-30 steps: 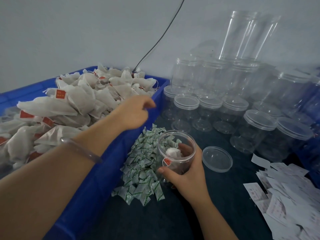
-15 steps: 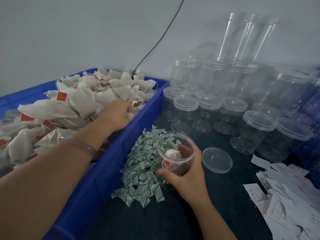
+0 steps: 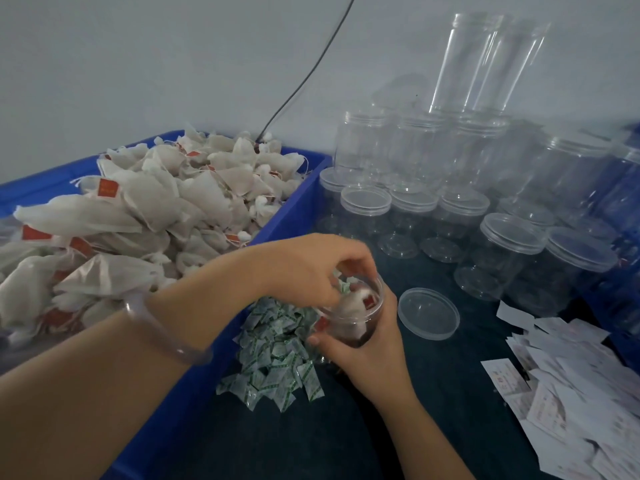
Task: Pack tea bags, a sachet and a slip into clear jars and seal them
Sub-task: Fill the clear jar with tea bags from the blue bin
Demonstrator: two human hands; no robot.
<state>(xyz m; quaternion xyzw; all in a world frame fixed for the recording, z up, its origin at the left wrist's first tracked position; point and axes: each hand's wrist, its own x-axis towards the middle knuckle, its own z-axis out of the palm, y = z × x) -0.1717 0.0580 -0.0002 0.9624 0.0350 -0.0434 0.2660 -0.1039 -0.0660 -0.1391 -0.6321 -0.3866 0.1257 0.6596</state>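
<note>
My right hand (image 3: 360, 348) grips a clear open jar (image 3: 349, 318) on the dark table, with white tea bags with red tags inside it. My left hand (image 3: 311, 268) hovers over the jar's mouth, fingers curled down and pinching a tea bag (image 3: 356, 299) that sits in the opening. The jar's loose clear lid (image 3: 428, 313) lies just to its right. A blue bin (image 3: 277, 230) heaped with tea bags (image 3: 145, 216) stands at the left. Green-and-white sachets (image 3: 277, 351) lie in a pile beside the jar. Paper slips (image 3: 571, 386) are spread at the right.
Several empty clear jars (image 3: 512, 251), some with lids on, stand stacked at the back right against the wall. A black cable (image 3: 304, 77) runs down the wall behind the bin. A blue crate edge (image 3: 623, 306) shows at the far right.
My left hand has come out of the blue bin with a tea bag and moved right to the jar's mouth. My right hand has stayed on the jar.
</note>
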